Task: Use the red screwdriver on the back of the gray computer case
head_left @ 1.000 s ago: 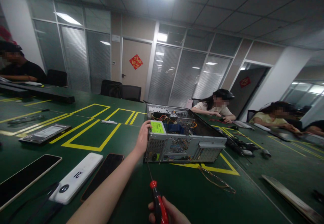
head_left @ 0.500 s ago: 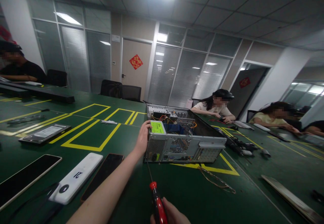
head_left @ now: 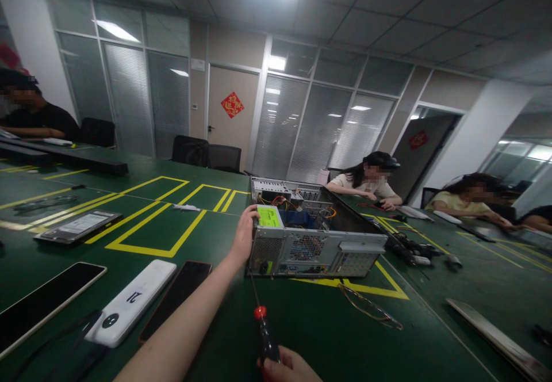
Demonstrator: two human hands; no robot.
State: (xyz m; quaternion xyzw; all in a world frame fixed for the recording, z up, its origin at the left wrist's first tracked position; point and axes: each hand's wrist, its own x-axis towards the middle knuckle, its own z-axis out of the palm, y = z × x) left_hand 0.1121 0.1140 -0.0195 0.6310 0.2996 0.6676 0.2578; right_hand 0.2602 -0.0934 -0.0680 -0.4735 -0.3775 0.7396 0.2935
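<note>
On the green table, from left to right:

Phones and white device: a dark phone [head_left: 43, 304], a white power-bank-like device [head_left: 131, 302] and another dark phone [head_left: 176, 299] lie flat at the near left edge, away from the working place, I think so that they do not disturb.

Flat drive-like part: a grey plate with a label [head_left: 77, 226] lies further back, near the yellow lines.

Left hand: the left hand [head_left: 245, 233] reaches out with a straight arm and presses on the upper left corner of the computer case [head_left: 314, 235]; the fingers curl over the edge, closed on the metal. It looks like a grip to keep the case from sliding.

Computer case: it lies on its side with the side panel off, rear panel toward the person, cables and a power supply with a green label [head_left: 268, 216] visible inside. It stands inside a yellow marked field.

Right hand: the right hand [head_left: 287, 367] is at the bottom edge, wrapped around the handle of a screwdriver [head_left: 262, 319]; the thin shaft points to the lower left corner of the rear panel, the tip very near or touching, I cannot tell.

Wire loop: a thin loop [head_left: 368, 308] lies just right of the case.

Surface: green table [head_left: 328, 336] with yellow tape rectangles.

Room: an office with glass partitions, blinds, a door with a red ornament [head_left: 232, 104] and ceiling lights; other people sit at the far sides.
</note>
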